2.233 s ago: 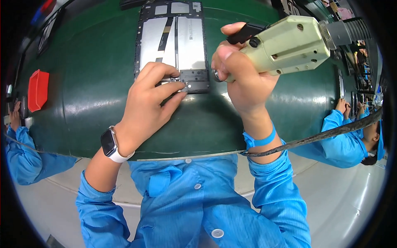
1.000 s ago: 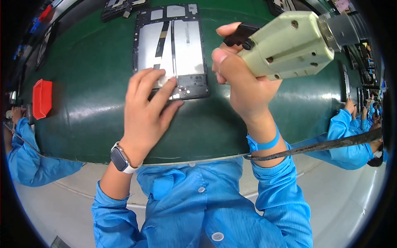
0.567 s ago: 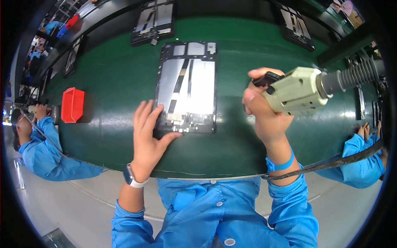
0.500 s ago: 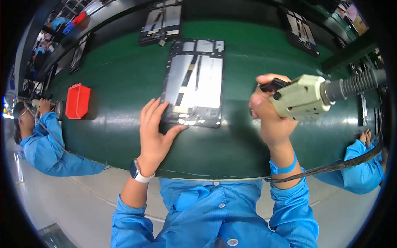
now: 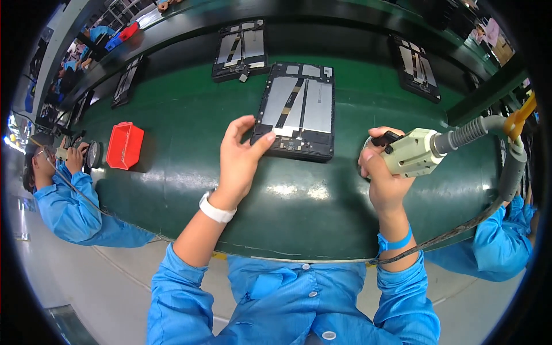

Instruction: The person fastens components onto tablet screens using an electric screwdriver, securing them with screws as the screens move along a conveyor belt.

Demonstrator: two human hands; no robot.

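An opened tablet [image 5: 319,109] lies in the middle of the green bench, its silver inner plate and dark ribbon cable facing up. My left hand [image 5: 238,158] is at the tablet's near left corner, fingers apart and thumb reaching over the edge. Whether the thumb touches it I cannot tell. To the right of the tablet, my right hand [image 5: 384,175] is wrapped round a pale green electric screwdriver [image 5: 417,154] with a black lever. Its tip is hidden. Part of a round rim [image 5: 364,164] shows behind my right fingers.
A red bin [image 5: 125,145] stands at left. More opened tablets lie at the far side, one behind mine [image 5: 241,49] and one at far right [image 5: 416,68]. The screwdriver's cable [image 5: 460,237] loops past my right wrist. People in blue sit at both sides.
The view has shifted. My left hand has lifted from lying along the tablet's near left edge to its corner. The tablet sits slightly farther away. My right hand still grips the screwdriver.
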